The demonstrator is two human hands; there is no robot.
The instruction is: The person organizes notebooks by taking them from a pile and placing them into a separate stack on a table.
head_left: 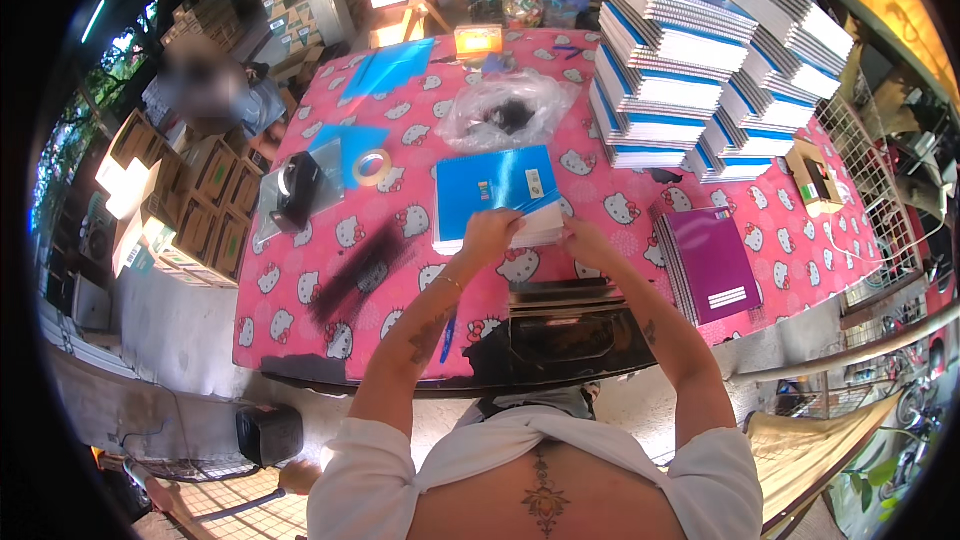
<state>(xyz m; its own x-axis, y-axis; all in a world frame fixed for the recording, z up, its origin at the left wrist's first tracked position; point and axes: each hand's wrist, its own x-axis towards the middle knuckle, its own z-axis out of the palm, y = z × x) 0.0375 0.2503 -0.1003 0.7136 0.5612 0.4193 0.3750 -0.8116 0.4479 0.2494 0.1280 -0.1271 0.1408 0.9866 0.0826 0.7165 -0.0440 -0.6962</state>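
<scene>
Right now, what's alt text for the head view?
A person's left hand and right hand are at the near edge of a blue notebook on a pink patterned tablecloth. Tall notebook stacks stand at far right, with a purple notebook lying nearer.

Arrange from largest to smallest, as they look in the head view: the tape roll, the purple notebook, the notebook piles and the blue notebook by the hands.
1. Notebook piles
2. Purple notebook and blue notebook: too alike to rank
3. Tape roll
</scene>
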